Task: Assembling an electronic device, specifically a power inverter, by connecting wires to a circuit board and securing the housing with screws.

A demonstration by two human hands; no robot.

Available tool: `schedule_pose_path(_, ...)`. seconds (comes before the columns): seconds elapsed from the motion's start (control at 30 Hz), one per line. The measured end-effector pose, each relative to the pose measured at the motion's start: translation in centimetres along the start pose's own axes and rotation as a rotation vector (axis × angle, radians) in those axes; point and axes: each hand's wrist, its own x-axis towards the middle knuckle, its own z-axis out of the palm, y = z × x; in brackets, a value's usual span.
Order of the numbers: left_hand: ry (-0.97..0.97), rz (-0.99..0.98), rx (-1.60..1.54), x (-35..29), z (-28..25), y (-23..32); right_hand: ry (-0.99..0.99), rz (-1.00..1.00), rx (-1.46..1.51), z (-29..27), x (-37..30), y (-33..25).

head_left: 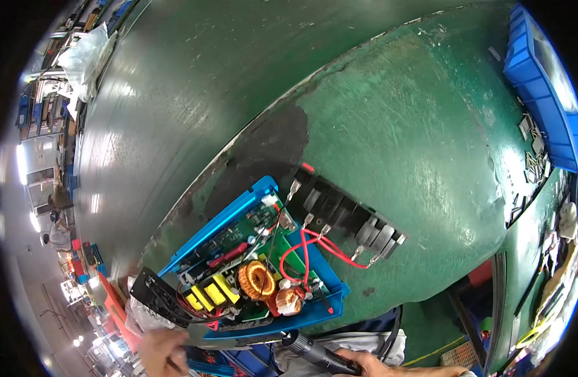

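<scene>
My right hand (365, 362) grips a black electric screwdriver (317, 352) at the lower edge, its tip toward the left. My left hand (161, 352) is at the lower left, smeared by motion, so its fingers cannot be made out. Just above the hands lies an open blue metal housing (220, 234) with a green circuit board (229, 234), yellow transformers (213, 293) and copper-wound ring coils (256, 280). Red wires (306, 261) run from it to a black panel (342, 213) at its upper right. A black end plate (155, 296) leans at its left end.
The housing rests on a worn green work surface (402, 119) with a dark patch. A blue bin (537, 81) stands at the far right, with small metal pieces (535, 154) beside it. A plastic bag (86, 60) hangs at the upper left. People stand in the left background.
</scene>
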Motion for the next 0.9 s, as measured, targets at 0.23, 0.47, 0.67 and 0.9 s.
schedule_pose_path(0.23, -0.273, 0.330, -0.228, 20.6, 5.7, 1.2, 0.019, 0.087, 0.036, 0.3, -0.1, 1.1)
schedule_pose_path(0.47, -0.540, 0.567, -0.471, 25.4, 9.9, 0.6, 0.017, 0.064, 0.001, 1.4, -0.1, 0.9)
schedule_pose_path(0.67, -0.560, 0.580, -0.540, 25.6, 11.3, 0.8, 0.014, 0.103, 0.099, 1.3, -0.1, 0.9)
schedule_pose_path(0.9, -0.622, 0.589, -0.551, 25.9, 11.4, 0.4, -0.023, 0.148, 0.023, 1.0, 0.0, 0.7)
